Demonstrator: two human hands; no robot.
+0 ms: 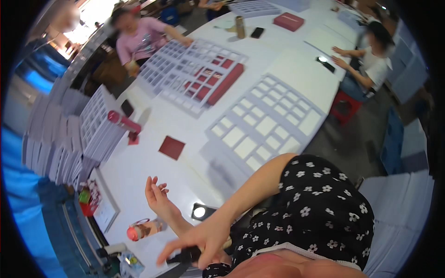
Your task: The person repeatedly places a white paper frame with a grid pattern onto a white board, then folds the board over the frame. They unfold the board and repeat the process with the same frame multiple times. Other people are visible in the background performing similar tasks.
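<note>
Fingers (pixel 149 187) of the left hand (pixel 161 204) are loosely curled and slightly spread over the bench (pixel 197 173). The right hand (pixel 206 238) crosses the left forearm, its fingers spread and blurred beside a dark thing (pixel 186 255); whether they pinch it, I cannot tell. That thing is black and stubby, blurred, partly hidden by the right hand. A phone (pixel 208 213) lies near, a pink-capped bottle (pixel 144 229) farther left.
</note>
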